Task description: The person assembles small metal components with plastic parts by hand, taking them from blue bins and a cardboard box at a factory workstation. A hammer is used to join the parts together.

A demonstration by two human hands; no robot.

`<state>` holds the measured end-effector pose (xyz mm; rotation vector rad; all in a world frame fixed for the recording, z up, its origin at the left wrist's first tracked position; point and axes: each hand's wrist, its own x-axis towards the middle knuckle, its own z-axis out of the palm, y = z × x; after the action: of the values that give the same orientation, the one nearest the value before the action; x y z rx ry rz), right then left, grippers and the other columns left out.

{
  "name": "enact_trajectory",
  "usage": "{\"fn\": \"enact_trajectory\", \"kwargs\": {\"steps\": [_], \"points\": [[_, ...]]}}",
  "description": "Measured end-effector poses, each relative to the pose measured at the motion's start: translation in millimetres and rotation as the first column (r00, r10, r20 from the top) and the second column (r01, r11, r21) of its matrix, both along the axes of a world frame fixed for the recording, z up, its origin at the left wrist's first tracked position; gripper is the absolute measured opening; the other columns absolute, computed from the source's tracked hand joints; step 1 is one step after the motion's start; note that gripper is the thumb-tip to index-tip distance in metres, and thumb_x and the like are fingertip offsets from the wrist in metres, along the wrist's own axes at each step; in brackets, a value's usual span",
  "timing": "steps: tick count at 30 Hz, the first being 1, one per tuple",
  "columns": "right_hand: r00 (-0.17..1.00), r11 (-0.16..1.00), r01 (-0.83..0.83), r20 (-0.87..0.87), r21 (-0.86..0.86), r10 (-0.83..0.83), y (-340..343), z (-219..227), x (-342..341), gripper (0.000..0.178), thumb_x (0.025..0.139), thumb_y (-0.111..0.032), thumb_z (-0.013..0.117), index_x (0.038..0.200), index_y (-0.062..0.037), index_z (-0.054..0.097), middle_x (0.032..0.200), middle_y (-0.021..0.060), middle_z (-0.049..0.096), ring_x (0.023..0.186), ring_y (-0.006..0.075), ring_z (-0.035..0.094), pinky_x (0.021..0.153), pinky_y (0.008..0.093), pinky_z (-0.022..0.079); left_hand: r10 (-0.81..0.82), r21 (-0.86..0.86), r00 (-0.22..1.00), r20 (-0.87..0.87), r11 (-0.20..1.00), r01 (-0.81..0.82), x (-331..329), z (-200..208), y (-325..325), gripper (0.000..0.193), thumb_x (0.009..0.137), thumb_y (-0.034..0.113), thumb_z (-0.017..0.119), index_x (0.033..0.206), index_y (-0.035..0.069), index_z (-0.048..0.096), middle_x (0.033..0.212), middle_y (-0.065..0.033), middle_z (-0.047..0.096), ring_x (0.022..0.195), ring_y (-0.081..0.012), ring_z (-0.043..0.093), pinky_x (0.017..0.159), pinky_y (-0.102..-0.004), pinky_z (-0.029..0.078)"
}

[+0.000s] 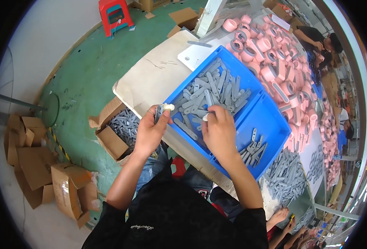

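Observation:
My left hand (pixel 149 132) is closed on a grey plastic strip (pixel 159 111), held upright over the near left edge of a blue divided tray (pixel 272 117). A cream-white piece (pixel 168 107) shows at its fingertips; whether it is a part or a finger cover I cannot tell. My right hand (pixel 220 132) is pinched above the tray, with something small and white (pixel 205 118) at the fingertips. Beneath it, the tray's larger compartment holds many loose grey strips (pixel 210 89). In the smaller compartment lie several grey pieces (pixel 254 150), longer and jointed-looking.
Pink and grey rounded housings (pixel 270 54) are heaped beyond the tray. Grey strips (pixel 286 176) pile up at its right. An open carton (pixel 114 141) of grey parts stands below the table's left edge. Empty cartons (pixel 36 166) and a red stool (pixel 114 16) are on the floor. Other people work at right.

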<state>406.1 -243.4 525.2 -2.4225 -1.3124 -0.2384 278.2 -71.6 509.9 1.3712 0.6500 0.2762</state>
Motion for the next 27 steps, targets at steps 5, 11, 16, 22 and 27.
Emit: {"fn": "enact_trajectory", "kwargs": {"steps": [5, 11, 16, 22, 27], "points": [[0.957, 0.966, 0.249, -0.173, 0.070, -0.234, -11, 9, 32, 0.015, 0.080, -0.008, 0.071, 0.087, 0.0023, 0.063, 0.096, 0.0137, 0.061, 0.080, 0.0349, 0.064, 0.070, 0.0428, 0.052, 0.003, 0.127, 1.000, 0.013, 0.992, -0.004, 2, 2, -4, 0.025, 0.100, 0.025, 0.058, 0.111, 0.003, 0.060, 0.078, 0.0008, 0.065, 0.067, -0.0064, 0.053, 0.063, -0.0251, 0.045], [0.938, 0.951, 0.306, -0.185, 0.048, -0.292, -12, 35, 57, 0.018, 0.082, -0.008, 0.071, 0.095, 0.0036, 0.064, 0.113, 0.0145, 0.060, 0.090, 0.0361, 0.064, 0.077, 0.0427, 0.053, 0.065, 0.396, 0.997, -0.045, 0.917, -0.042, 5, 11, -3, 0.025, 0.098, 0.021, 0.059, 0.113, 0.001, 0.060, 0.078, -0.0119, 0.069, 0.069, -0.0180, 0.064, 0.065, -0.0316, 0.049], [0.975, 0.977, -0.188, -0.097, 0.097, 0.197, 2, 39, 52, 0.025, 0.076, 0.007, 0.068, 0.098, -0.0061, 0.067, 0.127, 0.0102, 0.055, 0.116, 0.0341, 0.051, 0.095, 0.0405, 0.046, 0.059, 0.489, 0.997, -0.051, 0.872, -0.026, 7, 2, -5, 0.023, 0.098, 0.019, 0.059, 0.111, 0.001, 0.062, 0.078, -0.0074, 0.068, 0.068, -0.0102, 0.059, 0.065, -0.0272, 0.048], [0.942, 0.947, -0.322, -0.101, 0.008, 0.321, 30, 11, 55, 0.025, 0.074, 0.000, 0.067, 0.098, -0.0059, 0.068, 0.123, 0.0092, 0.058, 0.114, 0.0313, 0.054, 0.097, 0.0426, 0.044, 0.065, 0.491, 0.997, -0.029, 0.870, -0.043, 12, 0, -6, 0.023, 0.095, 0.015, 0.060, 0.111, -0.001, 0.061, 0.076, -0.0189, 0.067, 0.067, -0.0316, 0.066, 0.062, -0.0372, 0.051], [0.779, 0.925, 0.129, -0.614, 0.357, 0.128, 28, 40, 47, 0.010, 0.093, -0.011, 0.066, 0.101, -0.0055, 0.068, 0.106, 0.0065, 0.070, 0.095, 0.0211, 0.067, 0.081, 0.0333, 0.053, 0.048, 0.429, 0.996, 0.079, 0.900, -0.077, 13, 2, 0, 0.022, 0.097, 0.018, 0.058, 0.109, -0.001, 0.061, 0.078, -0.0118, 0.069, 0.063, -0.0192, 0.064, 0.059, -0.0329, 0.050]]}}
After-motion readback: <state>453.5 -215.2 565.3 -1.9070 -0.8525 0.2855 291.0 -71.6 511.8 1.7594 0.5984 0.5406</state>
